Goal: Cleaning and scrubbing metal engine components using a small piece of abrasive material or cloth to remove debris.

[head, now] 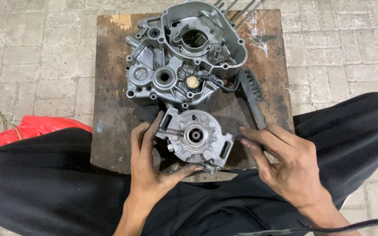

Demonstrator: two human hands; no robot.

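Observation:
My left hand [152, 164] grips a small round grey metal engine cover plate [194, 139], fingers on its left edge and thumb under its bottom edge. The plate has a central bore and scalloped pockets. My right hand [285, 164] rests at the plate's right edge, its fingertips touching the right lug. Just beyond the plate lies a large grey engine crankcase half [184, 52] with open bores and a brass-coloured round part near its lower middle. Both parts sit on a worn brown wooden board [110, 113].
A black wire brush [251, 89] lies on the board right of the crankcase. Metal rods [241, 11] stick out at the board's far edge. A red plastic bag [31, 129] lies on the paving at the left. My black-trousered legs frame the board.

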